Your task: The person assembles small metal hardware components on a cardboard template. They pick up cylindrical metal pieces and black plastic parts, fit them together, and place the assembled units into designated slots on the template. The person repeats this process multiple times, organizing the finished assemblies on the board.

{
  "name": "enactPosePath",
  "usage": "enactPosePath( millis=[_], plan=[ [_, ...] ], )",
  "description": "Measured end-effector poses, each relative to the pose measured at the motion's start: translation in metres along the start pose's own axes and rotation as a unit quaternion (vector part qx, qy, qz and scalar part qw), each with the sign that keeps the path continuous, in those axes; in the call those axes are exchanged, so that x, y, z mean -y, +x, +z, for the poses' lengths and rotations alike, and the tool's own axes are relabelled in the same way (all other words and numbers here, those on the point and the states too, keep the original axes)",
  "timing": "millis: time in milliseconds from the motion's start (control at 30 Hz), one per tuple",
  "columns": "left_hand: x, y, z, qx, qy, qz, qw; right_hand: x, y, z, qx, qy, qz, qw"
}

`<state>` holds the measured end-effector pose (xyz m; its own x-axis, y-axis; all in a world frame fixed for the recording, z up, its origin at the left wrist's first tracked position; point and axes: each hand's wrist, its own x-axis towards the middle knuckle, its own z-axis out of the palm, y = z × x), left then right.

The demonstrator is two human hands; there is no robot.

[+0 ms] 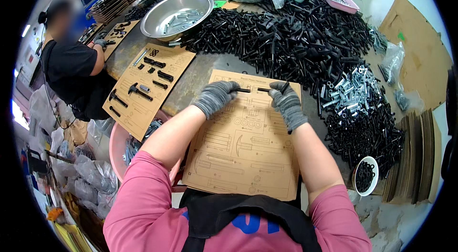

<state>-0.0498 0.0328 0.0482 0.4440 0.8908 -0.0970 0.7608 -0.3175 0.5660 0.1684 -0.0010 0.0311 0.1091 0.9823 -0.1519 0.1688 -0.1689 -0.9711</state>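
Tan printed cardboard sheet [244, 156] under gloved left hand [215, 98] and right hand [287, 104], each pinching a black bolt [243, 90].

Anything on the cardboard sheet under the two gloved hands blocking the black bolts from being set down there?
Nothing visible. The left hand and right hand each pinch a small black bolt just above the top of the cardboard sheet. The printed outlines below them lie bare; the black bolt pile sits beyond the sheet's far edge.
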Motion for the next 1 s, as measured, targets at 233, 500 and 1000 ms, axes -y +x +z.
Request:
enactPosePath(
  millis=[233, 500, 1000],
  plan=[
    [0.012, 0.016, -0.005, 0.065, 0.27, 0.048, 0.96, -0.026, 0.023, 0.001, 0.071, -0.306, -0.07, 0.947],
    [0.036, 0.009, -0.019, -0.164, 0.151, 0.188, 0.957, 0.034, 0.003, -0.009, 0.06, -0.586, -0.047, 0.806],
    [0.038, 0.008, 0.009, -0.053, 0.077, 0.22, 0.971, -0.004, 0.004, 0.003, 0.078, -0.518, -0.214, 0.825]
  ],
)
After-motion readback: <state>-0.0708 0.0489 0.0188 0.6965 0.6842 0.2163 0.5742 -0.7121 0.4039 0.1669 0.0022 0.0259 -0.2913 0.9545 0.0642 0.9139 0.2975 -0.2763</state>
